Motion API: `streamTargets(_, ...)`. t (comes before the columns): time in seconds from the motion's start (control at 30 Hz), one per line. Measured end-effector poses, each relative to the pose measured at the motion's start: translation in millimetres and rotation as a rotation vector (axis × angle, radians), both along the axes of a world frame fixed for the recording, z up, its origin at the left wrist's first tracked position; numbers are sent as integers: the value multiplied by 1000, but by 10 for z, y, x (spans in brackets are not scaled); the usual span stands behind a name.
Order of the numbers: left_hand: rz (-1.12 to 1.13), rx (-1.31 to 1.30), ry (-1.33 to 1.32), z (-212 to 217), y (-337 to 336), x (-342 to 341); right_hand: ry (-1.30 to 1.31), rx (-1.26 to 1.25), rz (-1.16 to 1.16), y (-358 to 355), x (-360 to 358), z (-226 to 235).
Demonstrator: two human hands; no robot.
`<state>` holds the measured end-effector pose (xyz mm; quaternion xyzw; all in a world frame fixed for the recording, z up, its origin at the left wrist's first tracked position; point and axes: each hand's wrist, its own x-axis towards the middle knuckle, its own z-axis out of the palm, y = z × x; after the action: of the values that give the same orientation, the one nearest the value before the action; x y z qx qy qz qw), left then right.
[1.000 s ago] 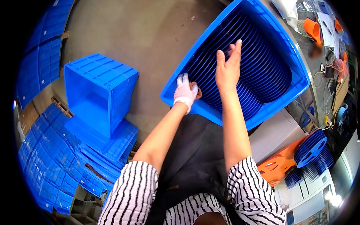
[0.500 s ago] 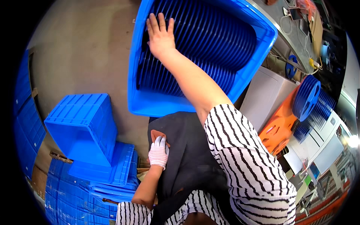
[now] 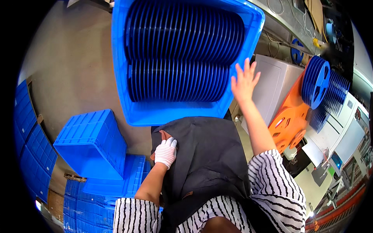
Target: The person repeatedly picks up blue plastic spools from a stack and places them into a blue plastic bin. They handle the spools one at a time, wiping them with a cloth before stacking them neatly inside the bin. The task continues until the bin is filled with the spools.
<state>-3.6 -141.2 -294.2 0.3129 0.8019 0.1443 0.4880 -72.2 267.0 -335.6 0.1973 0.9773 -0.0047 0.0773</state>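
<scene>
In front of me stands a large blue plastic bin holding two rows of dark blue reels, packed on edge side by side. My right hand is bare and held near the bin's right wall, its fingers spread and nothing in them. Low against the black apron, my left hand wears a white glove with pinkish stripes. Its fingers are closed on a reddish-brown cloth, part of which sticks out above them.
An empty blue bin lies tipped on blue lids at left, with more blue bins beyond. Right of the bin are a grey-white cabinet, a metal table, and an orange rack with blue reels.
My right hand has left the far left of the reels and swung right to the bin's right side. The bin sits further left in view. My left hand keeps the cloth.
</scene>
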Motion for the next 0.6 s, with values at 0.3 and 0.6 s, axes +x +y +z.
streamTargets(0.3,55,-45,27,-182,198,62,-150,297,184,608,-730,-231)
streamTargets(0.6,110,-99,12,-250,247,111,-158,282,93,581,-840,-382)
